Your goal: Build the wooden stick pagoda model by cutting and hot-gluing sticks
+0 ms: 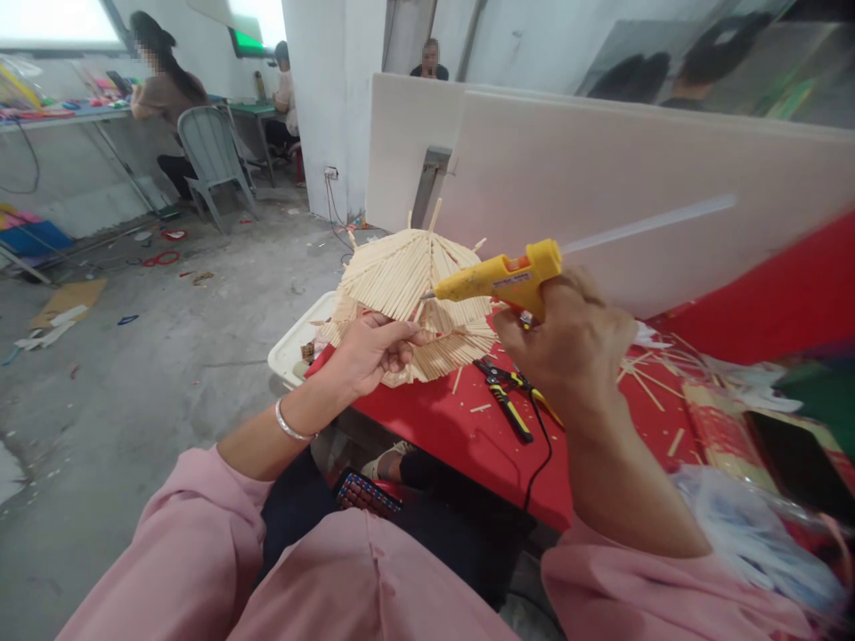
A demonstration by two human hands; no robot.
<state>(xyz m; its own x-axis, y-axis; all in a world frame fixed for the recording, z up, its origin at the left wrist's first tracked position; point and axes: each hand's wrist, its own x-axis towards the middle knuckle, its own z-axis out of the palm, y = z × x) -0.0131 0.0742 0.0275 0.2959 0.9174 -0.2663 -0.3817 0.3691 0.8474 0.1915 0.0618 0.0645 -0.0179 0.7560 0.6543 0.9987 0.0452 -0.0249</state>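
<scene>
My right hand is wrapped round the grip of a yellow hot glue gun. A long translucent glue stick juts from its back end. The nozzle points left, at the front of a model built from thin pale wooden sticks, with a sloped, roof-like top. Close to the nozzle, my left hand has its fingers pinched on a short wooden stick at the model's lower front edge. Whether the nozzle touches the stick cannot be made out.
The model stands on a red table. Yellow-black pliers, loose sticks, a phone and a plastic bag lie rightward. A white tray is at left. White boards lean behind. Other people sit farther off.
</scene>
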